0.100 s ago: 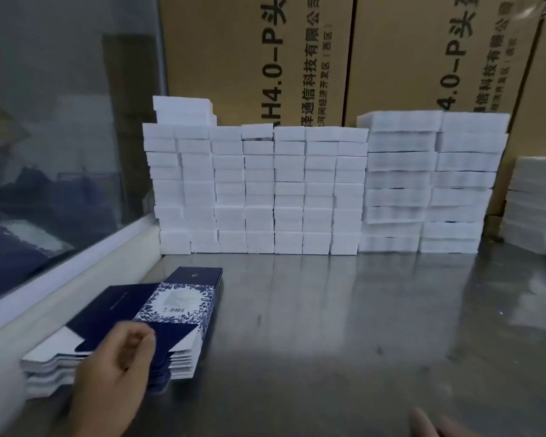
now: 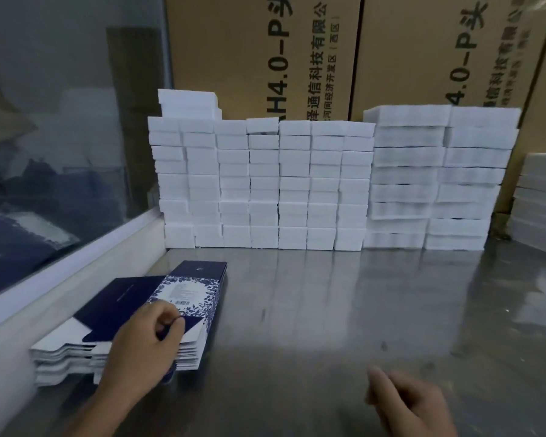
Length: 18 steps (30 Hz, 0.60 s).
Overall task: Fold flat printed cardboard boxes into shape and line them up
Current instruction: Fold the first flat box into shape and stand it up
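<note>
Left grip (image 2: 145, 339) pinches the near flap of the top flat box on the flat box stack (image 2: 158, 310), thumb and fingers curled on it. Stack sits on the steel bench (image 2: 344, 310), against the window ledge (image 2: 76, 279). Right grip (image 2: 413, 402) hovers right of stack, fingers loose, holding nothing. White foam blocks (image 2: 281, 184) stacked beyond the stack.

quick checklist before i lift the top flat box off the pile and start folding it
1. Left hand on the stack of flat boxes: ok, fingers at the top blank's near edge.
2. Only one blank pinched: cannot tell.
3. Right hand free: ok, holds nothing.
4. Bare steel table beside the stack for folding: ok.
5. White foam blocks away from the folding spot: ok, at the back.
</note>
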{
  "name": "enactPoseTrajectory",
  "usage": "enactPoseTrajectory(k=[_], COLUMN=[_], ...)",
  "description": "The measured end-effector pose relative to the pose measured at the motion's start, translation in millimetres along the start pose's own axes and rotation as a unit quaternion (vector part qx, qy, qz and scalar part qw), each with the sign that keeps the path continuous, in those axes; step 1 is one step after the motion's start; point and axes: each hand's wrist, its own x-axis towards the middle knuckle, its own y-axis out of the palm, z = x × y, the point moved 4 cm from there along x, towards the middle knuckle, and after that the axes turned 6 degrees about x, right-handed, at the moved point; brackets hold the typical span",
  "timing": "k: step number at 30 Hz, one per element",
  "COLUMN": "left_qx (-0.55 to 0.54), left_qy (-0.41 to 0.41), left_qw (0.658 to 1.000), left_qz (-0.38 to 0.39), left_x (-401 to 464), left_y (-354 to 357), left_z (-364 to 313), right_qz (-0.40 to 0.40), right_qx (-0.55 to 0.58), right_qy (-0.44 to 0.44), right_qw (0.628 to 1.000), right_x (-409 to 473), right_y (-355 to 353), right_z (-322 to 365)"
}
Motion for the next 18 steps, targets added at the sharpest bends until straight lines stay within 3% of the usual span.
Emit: enactPoseTrajectory(k=[3, 5, 8, 12, 14, 18], left_qx=[0.195, 0.269, 0.276, 0.3, 0.261, 0.185], left_qy=[-0.062, -0.084, -0.107, -0.113, -0.129, -0.113], left_qw=[0.972, 0.943, 0.932, 0.925, 0.938, 0.975], left_qz=[0.119, 0.178, 0.208, 0.202, 0.189, 0.054], left_x=[17, 25, 37, 50, 54, 58], left_y=[22, 37, 51, 61, 62, 52], left_z=[6, 15, 18, 16, 15, 6], right_qz=[0.095, 0.088, 0.085, 0.077, 0.066, 0.049], right_qx=[0.02, -0.046, -0.116, -0.156, -0.156, -0.14], right_qy=[0.132, 0.116, 0.085, 0.087, 0.089, 0.085], right_qw=[0.986, 0.988, 0.986, 0.981, 0.982, 0.985], right_x=[-3, 15, 33, 65, 78, 96], right_y=[60, 75, 98, 115, 120, 126], right_z=[-13, -25, -26, -28, -32, -40])
